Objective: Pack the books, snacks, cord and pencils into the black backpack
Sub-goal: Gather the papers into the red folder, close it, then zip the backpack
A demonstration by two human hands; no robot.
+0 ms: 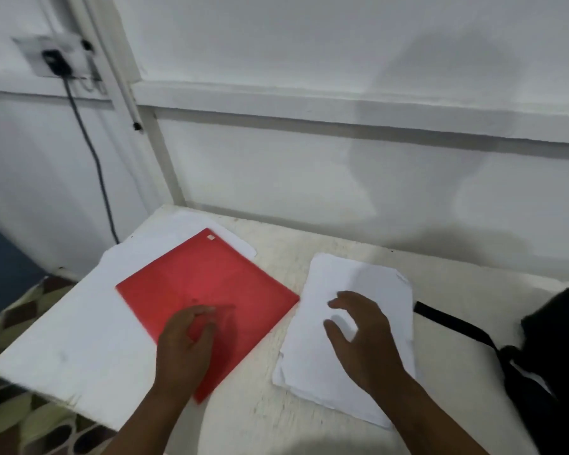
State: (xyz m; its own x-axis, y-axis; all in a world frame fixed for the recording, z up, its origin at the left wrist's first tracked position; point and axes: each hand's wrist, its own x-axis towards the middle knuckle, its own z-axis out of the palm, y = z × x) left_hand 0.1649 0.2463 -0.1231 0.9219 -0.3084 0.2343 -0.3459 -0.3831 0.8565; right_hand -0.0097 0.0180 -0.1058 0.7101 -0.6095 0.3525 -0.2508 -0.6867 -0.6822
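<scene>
Black backpack (pixel 552 356) lies at the right edge of the surface (pixel 358 257), one strap trailing left toward a stack of white papers (pixel 309 356). My right hand (pixel 362 333) hovers over that stack, fingers apart, gripping nothing. My left hand (pixel 188 339) sits over a red folder (pixel 204 284), fingers loosely curled; blurred, cannot tell contact. Folder overlaps a white sheet (pixel 79 339) at far left.

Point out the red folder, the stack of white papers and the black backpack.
red folder (pixel 207 284), head view, middle of its cover.
stack of white papers (pixel 358 280), head view, bare upper part.
black backpack (pixel 559 343), head view, main body at the right edge.
</scene>
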